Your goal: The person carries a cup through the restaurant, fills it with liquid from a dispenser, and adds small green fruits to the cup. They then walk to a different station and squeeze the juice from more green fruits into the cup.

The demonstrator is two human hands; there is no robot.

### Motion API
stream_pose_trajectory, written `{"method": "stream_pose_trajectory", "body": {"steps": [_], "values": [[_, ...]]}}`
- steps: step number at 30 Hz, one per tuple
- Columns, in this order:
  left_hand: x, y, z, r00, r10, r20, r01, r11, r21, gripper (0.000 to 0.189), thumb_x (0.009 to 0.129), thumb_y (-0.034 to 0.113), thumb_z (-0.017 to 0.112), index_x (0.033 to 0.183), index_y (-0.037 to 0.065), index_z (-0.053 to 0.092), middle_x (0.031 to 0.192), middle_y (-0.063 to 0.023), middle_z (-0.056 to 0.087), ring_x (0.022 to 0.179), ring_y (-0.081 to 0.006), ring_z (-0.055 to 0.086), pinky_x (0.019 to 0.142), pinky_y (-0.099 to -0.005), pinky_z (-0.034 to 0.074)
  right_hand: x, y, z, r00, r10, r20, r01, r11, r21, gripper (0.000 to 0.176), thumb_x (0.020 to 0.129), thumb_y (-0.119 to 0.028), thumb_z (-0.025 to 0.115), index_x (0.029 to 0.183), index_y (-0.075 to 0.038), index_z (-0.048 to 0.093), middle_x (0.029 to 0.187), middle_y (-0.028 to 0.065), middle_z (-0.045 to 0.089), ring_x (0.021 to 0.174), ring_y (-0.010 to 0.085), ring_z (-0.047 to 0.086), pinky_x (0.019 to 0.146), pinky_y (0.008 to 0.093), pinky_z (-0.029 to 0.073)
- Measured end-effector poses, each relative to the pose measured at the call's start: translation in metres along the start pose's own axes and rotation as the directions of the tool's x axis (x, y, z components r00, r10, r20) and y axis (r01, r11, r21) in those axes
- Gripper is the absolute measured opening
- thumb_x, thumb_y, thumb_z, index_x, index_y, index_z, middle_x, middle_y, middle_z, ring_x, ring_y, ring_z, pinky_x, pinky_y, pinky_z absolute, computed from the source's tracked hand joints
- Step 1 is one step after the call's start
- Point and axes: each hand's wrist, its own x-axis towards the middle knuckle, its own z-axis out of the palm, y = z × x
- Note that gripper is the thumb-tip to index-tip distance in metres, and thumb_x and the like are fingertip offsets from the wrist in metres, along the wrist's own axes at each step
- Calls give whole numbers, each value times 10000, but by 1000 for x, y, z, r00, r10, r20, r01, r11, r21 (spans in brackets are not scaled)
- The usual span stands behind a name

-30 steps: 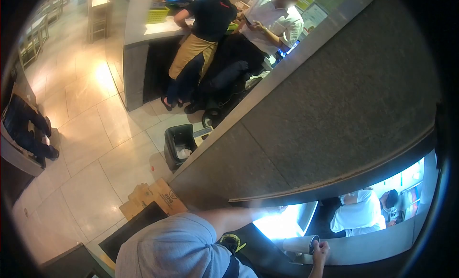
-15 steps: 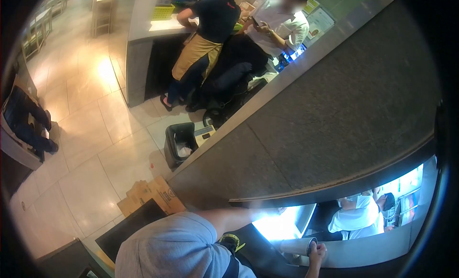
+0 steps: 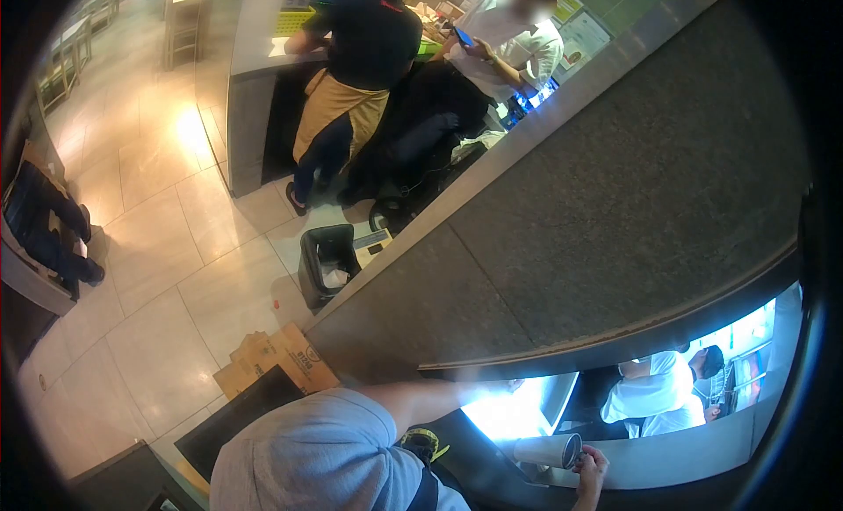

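My right hand (image 3: 592, 465) is closed at the mouth end of a metal pitcher (image 3: 537, 450), apparently on its handle. The pitcher lies tilted on its side in view, its dark opening facing that hand. My left arm (image 3: 417, 400), bare below a grey sleeve, reaches into the bright opening in the wall. Only a small part of my left hand (image 3: 515, 385) shows beside a glaring white surface (image 3: 518, 413), and its fingers are lost in the light.
A dark stone-like wall panel (image 3: 606, 195) runs diagonally above the opening. Through it, people in white (image 3: 654, 392) stand in a lit room. Flattened cardboard (image 3: 281, 357) and a black bin (image 3: 327, 265) are on the tiled floor. Two people (image 3: 369, 37) (image 3: 518, 50) are near a counter.
My right hand has shifted slightly right, and the pitcher's opening has turned more into view. The co-worker in the apron has moved left. My left arm looks nearly unchanged.
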Motion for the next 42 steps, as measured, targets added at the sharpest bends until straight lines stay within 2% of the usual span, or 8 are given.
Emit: {"method": "stream_pose_trajectory", "body": {"steps": [6,10,12,15,18,24,30,42], "values": [[0,1,0,1000,2,-3,-2,1000,4,242,935,123,530,1150,16,557,956,-196,649,921,-369,636,862,-449,503,-1,10,0,996,-56,-69,61,996,70,312,796,14,598,1103,62,633,788,72,622,613,131,588,539,272,512],[1,1,1,1000,3,-10,-3,1000,5,244,936,124,530,1152,15,556,960,-197,649,924,-370,636,862,-450,504,8,25,-10,988,-149,48,156,967,-202,282,790,1,630,1066,49,656,816,87,640,648,156,602,577,294,516],[-1,0,0,1000,6,-9,-6,1000,8,245,936,125,530,1154,15,556,962,-198,649,925,-371,636,862,-450,504,11,26,-10,971,-231,60,234,872,-429,253,791,-17,642,1036,45,666,819,107,653,656,185,611,586,312,516],[0,0,0,1000,5,-10,-5,1000,7,247,937,126,529,1156,15,555,965,-199,650,927,-371,637,862,-451,504,0,4,-3,944,-325,62,301,765,-570,191,798,-73,672,952,39,675,844,146,668,690,236,628,641,361,527],[0,-1,-1,1000,7,-13,-7,1000,11,249,938,127,529,1158,14,555,969,-200,650,929,-372,637,862,-451,504,-8,-14,9,971,-236,28,218,835,-506,191,815,-136,690,876,43,658,829,193,666,711,307,637,681,423,520],[-2,-1,-1,1000,9,-10,-9,1000,13,252,939,129,529,1162,14,554,975,-202,651,934,-373,638,862,-452,504,-13,-21,19,946,-311,90,290,691,-662,244,859,-188,677,811,46,626,754,234,641,713,409,622,671,489,488],[0,0,-1,1000,11,-12,-11,1000,10,256,941,130,528,1166,13,553,981,-204,651,938,-375,638,861,-453,505,-8,-14,23,915,-397,72,332,637,-696,310,873,-235,679,764,43,598,719,242,618,702,430,605,642,513,455],[-2,7,2,1000,12,-1,-12,1000,8,262,944,134,527,1174,11,550,993,-208,653,947,-377,639,861,-455,506,-6,-17,32,910,-415,-21,252,592,-766,381,856,-302,661,710,43,587,723,271,593,709,467,574,629,570,405]]}}
